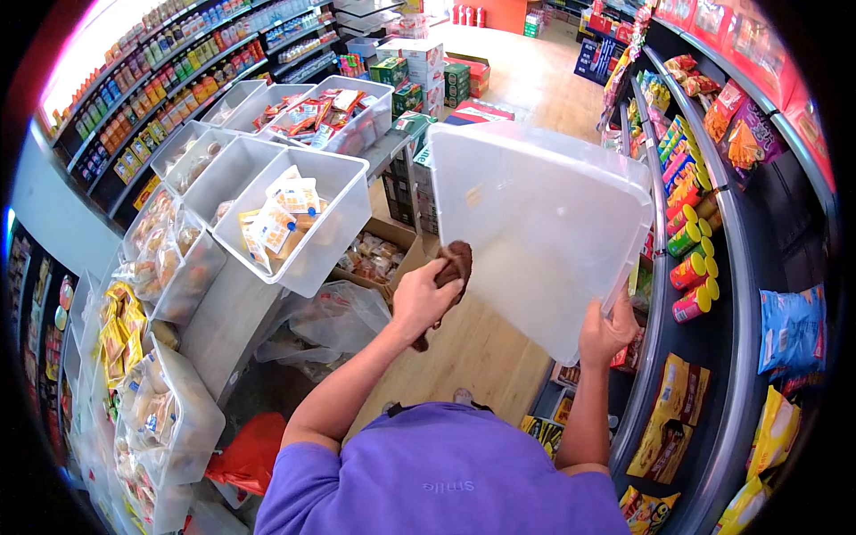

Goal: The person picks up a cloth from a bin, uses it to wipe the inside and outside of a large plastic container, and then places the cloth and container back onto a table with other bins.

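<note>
My left hand (pixel 424 297) grips a crumpled brown cloth (pixel 457 264) beside the left edge of a large translucent plastic bin (pixel 535 221). The bin is tilted up in front of me, and nothing shows inside it. My right hand (pixel 607 328) is closed around the bin's rim at its lower right corner. Left of the cloth, a clear plastic bin (pixel 358 221) holding packaged bread (pixel 284 214) juts over the edge of a grey display table (pixel 231 321).
More bins (pixel 334 134) of packaged snacks line the table. Under it are an open cardboard box (pixel 408 261), clear plastic bags (pixel 334 321) and a red bag (pixel 253 451). Snack shelves (pixel 729 281) curve close by on the right. Stacked cartons (pixel 421 67) stand ahead.
</note>
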`<state>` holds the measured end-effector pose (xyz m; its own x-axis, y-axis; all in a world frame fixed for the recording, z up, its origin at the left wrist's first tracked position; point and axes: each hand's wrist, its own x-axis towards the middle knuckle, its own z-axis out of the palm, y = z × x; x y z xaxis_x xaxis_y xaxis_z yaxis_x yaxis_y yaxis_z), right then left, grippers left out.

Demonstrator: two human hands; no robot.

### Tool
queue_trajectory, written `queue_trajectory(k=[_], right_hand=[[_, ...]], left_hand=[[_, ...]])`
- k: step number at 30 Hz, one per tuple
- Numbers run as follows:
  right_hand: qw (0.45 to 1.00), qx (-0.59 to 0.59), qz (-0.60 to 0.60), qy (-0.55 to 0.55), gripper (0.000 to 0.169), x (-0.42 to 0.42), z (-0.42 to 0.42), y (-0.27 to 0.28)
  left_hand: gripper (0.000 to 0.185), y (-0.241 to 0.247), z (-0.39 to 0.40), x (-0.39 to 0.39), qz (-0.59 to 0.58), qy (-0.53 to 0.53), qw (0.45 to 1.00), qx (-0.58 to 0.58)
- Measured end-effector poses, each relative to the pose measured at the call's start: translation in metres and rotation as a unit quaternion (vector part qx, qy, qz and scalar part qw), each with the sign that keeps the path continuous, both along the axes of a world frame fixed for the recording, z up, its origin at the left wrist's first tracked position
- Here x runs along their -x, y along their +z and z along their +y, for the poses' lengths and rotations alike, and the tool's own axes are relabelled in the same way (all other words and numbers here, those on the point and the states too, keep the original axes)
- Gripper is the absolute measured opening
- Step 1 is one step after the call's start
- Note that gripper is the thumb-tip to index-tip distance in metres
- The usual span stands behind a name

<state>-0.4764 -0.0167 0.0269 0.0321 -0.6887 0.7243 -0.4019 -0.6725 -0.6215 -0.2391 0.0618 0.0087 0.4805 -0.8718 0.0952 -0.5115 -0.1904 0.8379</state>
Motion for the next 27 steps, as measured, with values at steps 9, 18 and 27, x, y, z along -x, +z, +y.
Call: queue_trajectory(k=[9,18,27], right_hand=[[0.985,0.102,0.071,0.117,0.059,-0.009,0.036,0.019],[0.994,0.019,0.054,0.089,0.059,-0.009,0.027,-0.013],[0.990,0.087,0.074,0.077,0.055,-0.018,0.018,-0.032]], left_hand=[[0.030,-0.036,-0.044,0.014,-0.208,-0.027,0.972,-0.102],[0.032,-0.035,-0.051,0.005,-0.192,-0.127,0.923,-0.309],[0.040,-0.058,-0.049,0.002,-0.218,-0.178,0.846,-0.454]])
